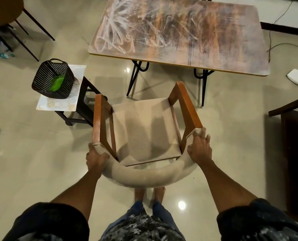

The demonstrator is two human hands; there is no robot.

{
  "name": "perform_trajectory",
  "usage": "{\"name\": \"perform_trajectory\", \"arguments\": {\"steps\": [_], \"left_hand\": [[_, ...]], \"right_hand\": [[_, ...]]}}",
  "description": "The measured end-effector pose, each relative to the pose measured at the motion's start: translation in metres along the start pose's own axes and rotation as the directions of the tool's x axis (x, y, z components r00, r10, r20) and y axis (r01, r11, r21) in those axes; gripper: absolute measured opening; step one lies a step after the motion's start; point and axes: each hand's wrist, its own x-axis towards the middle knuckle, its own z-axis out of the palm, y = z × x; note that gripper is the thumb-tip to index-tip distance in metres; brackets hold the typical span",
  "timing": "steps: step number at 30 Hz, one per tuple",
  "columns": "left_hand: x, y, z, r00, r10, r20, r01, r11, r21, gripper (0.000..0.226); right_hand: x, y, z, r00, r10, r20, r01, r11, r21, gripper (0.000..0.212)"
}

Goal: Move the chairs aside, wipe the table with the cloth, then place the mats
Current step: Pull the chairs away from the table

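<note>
Head view is looking down on a person who is gripping a chair by its curved padded backrest. Left hand is curling round the backrest's left end, and right hand is curling round the right end, fingers wrapping over the padding. That chair is standing just in front of the table, apart from its near edge, seat facing it. Left of the chair, a black basket holding something green is sitting on a stool covered by a pale mat.
</note>
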Motion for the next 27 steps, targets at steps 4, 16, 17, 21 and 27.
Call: {"name": "perform_trajectory", "arguments": {"steps": [4, 16, 17, 21, 27], "left_hand": [[0.003, 0.008, 0.001, 0.999, 0.031, 0.015, -0.031, 0.999, 0.003, 0.074], [0.028, 0.073, 0.013, 0.939, 0.275, 0.208, -0.290, 0.956, 0.044, 0.080], [0.031, 0.076, 0.017, 0.931, 0.288, 0.224, -0.306, 0.951, 0.049, 0.081], [0.040, 0.085, 0.024, 0.905, 0.329, 0.270, -0.360, 0.930, 0.073, 0.071], [-0.056, 0.072, 0.031, 0.669, 0.659, 0.344, -0.743, 0.608, 0.278, 0.112]], "right_hand": [[-0.005, 0.001, -0.006, 0.999, 0.029, -0.015, -0.029, 0.999, -0.030, 0.065], [-0.023, 0.039, -0.002, 0.980, 0.191, -0.048, -0.192, 0.981, -0.033, 0.069], [-0.024, 0.043, -0.004, 0.978, 0.202, -0.046, -0.203, 0.979, -0.016, 0.068], [-0.033, 0.070, -0.007, 0.991, 0.127, -0.053, -0.118, 0.983, 0.143, 0.062], [-0.097, 0.079, 0.006, 0.966, -0.134, -0.221, 0.156, 0.984, 0.085, 0.082]]}}
